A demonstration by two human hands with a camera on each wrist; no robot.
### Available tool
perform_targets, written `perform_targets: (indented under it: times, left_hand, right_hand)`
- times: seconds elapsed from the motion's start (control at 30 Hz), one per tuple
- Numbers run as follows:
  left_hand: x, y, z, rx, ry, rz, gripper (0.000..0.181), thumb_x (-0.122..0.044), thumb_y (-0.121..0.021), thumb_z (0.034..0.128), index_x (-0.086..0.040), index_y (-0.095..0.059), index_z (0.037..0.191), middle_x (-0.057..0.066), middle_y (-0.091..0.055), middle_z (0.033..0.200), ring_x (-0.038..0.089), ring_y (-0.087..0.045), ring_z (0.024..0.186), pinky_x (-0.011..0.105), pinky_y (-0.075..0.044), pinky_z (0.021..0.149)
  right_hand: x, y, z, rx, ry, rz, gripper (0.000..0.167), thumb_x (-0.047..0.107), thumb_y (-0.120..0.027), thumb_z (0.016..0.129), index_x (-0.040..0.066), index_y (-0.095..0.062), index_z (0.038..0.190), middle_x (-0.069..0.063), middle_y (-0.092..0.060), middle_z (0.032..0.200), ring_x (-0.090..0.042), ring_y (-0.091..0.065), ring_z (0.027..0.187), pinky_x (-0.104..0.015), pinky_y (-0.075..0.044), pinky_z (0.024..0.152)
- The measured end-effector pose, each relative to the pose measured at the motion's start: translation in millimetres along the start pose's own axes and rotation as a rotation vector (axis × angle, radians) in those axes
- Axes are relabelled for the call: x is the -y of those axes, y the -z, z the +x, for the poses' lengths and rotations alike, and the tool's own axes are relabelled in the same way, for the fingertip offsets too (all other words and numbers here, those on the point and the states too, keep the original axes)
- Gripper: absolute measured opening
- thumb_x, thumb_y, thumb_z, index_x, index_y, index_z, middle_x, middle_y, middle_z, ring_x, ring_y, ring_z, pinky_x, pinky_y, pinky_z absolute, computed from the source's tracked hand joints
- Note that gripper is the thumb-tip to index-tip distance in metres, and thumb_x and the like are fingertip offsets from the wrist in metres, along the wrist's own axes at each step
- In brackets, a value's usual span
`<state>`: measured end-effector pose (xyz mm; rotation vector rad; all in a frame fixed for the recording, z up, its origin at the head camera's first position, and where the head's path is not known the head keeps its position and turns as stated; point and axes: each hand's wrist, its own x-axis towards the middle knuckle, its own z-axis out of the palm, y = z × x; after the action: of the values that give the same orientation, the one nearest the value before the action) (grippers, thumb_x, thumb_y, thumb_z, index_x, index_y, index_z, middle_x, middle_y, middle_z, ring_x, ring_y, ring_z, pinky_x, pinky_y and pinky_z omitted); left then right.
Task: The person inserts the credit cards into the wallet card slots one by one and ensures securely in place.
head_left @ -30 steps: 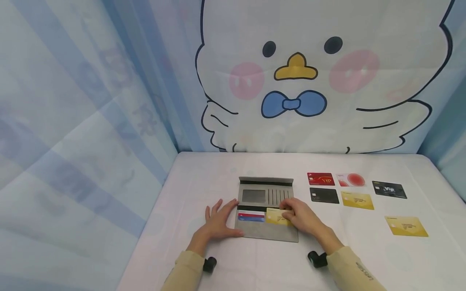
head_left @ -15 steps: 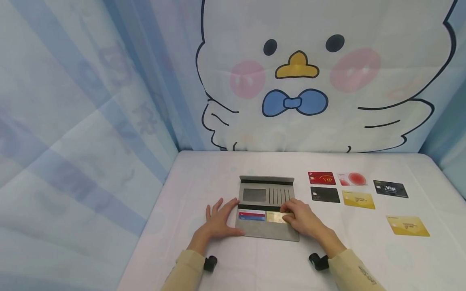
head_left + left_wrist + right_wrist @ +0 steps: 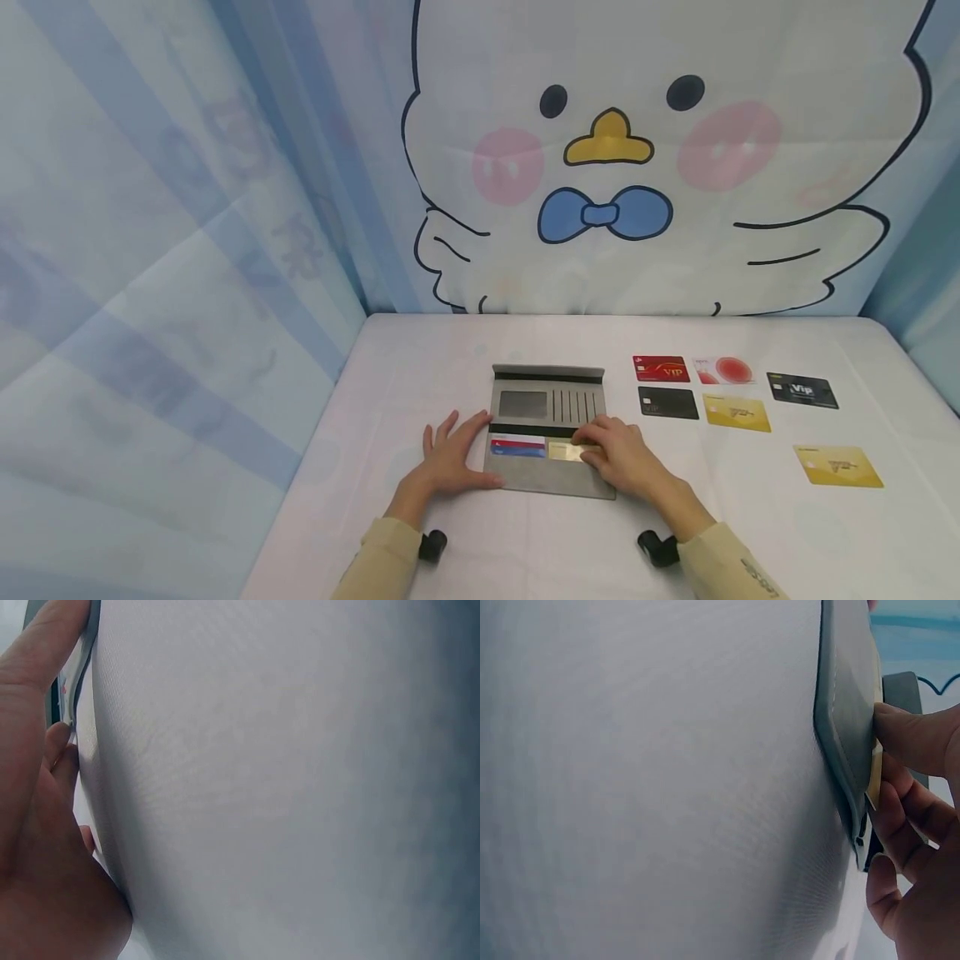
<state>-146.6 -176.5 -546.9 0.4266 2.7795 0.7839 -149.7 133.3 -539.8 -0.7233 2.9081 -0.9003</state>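
A grey wallet [image 3: 551, 481] lies unfolded on the table, with a dark-lined flap at its far end. In its near panel, a red, white and blue card [image 3: 517, 447] sits in the left pocket. Beside it, a gold card [image 3: 564, 451] is partly inside the right pocket. My right hand [image 3: 628, 457] pinches this gold card at its right part; the right wrist view shows the thumb [image 3: 907, 731] on its face and fingers behind. My left hand [image 3: 448, 462] rests along the wallet's left edge with spread, fairly straight fingers, the thumb at the near left corner.
Right of the wallet lie a red VIP card [image 3: 661, 368], a white card with a red circle [image 3: 724, 371], a black card [image 3: 668, 402], a black VIP card [image 3: 802, 390] and two gold cards, one nearer [image 3: 838, 466], one farther [image 3: 737, 412]. A curtain [image 3: 187, 292] hangs at the left.
The gold card at my right hand has slid lower into its pocket, so less of it shows. My right hand has shifted slightly left and nearer. The left hand stays in place.
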Motion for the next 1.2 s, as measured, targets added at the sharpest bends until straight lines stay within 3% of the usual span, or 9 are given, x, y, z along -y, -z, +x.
perform_targets:
  times: [0.37,0.67,0.87,1.2]
  left_hand:
    - [-0.2,-0.8,0.4,-0.006,0.0,-0.005,0.099,-0.05,-0.084,0.0751,-0.018,-0.037,0.156,0.004,-0.033,0.162,0.038,-0.01,0.151,0.068,0.006,0.113]
    - [0.4,-1.0,1.0,-0.007,0.005,-0.004,0.1,-0.051,-0.085,0.074,-0.018,-0.038,0.156,0.004,-0.033,0.162,0.038,-0.011,0.151,0.068,0.006,0.113]
    - [-0.3,0.0,-0.1,-0.009,0.006,-0.004,0.101,-0.05,-0.086,0.0736,-0.017,-0.038,0.156,0.006,-0.035,0.161,0.039,-0.012,0.15,0.068,0.006,0.114]
    - [0.2,-1.2,0.1,-0.005,0.012,-0.006,0.1,-0.051,-0.085,0.074,-0.018,-0.038,0.156,0.004,-0.034,0.162,0.038,-0.011,0.151,0.068,0.007,0.113]
  right_hand:
    - [2.1,1.9,0.9,0.006,0.011,-0.017,0.016,0.009,-0.078,0.088,0.015,-0.073,0.102,0.003,-0.063,0.099,-0.021,-0.058,0.094,-0.046,-0.04,0.084]
    - [6.6,1.5,-0.3,-0.029,0.074,-0.098,0.013,0.008,-0.08,0.086,0.014,-0.076,0.098,0.006,-0.06,0.092,-0.015,-0.056,0.088,-0.041,-0.045,0.081]
    - [8.5,0.6,-0.1,-0.036,0.03,-0.119,0.012,0.011,-0.083,0.084,0.013,-0.076,0.095,0.005,-0.064,0.091,-0.015,-0.059,0.083,-0.04,-0.055,0.082]
    - [8.2,1.3,0.8,-0.022,-0.005,-0.13,0.011,0.012,-0.083,0.084,0.013,-0.074,0.09,0.005,-0.063,0.086,-0.016,-0.057,0.081,-0.04,-0.055,0.081]
